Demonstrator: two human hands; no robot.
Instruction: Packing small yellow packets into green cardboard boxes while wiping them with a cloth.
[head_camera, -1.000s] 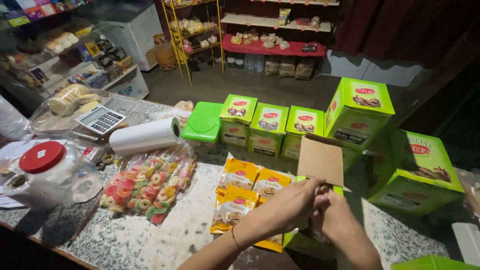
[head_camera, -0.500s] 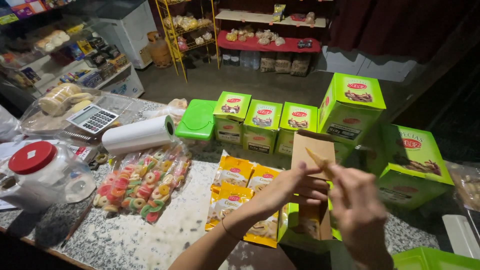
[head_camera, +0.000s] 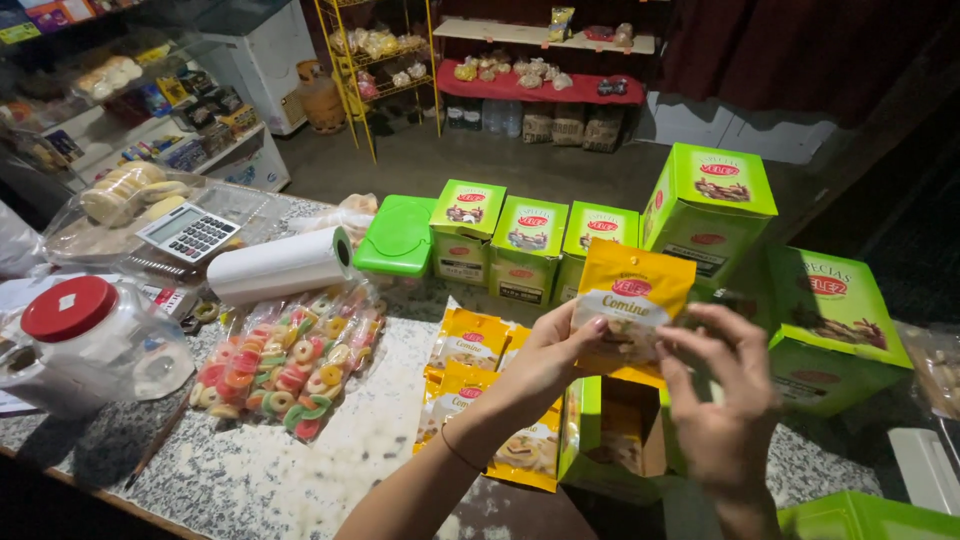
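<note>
Packet: we hold a small yellow-orange foil spice packet (head_camera: 632, 300) upright, long axis vertical, above the open green cardboard box (head_camera: 612, 440).
Left hand (head_camera: 556, 352): fingers clamped on the packet's lower left edge.
Right hand (head_camera: 722, 395): fingers pinching its lower right edge; both equally near.
Box: directly below the grip.
Change: half a second ago we held a brown flap, no packet raised.

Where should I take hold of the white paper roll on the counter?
Grip the white paper roll across its middle, coming from above. It lies on its side on the speckled counter, with a calculator behind and candy bags in front, its top uncovered.
</note>
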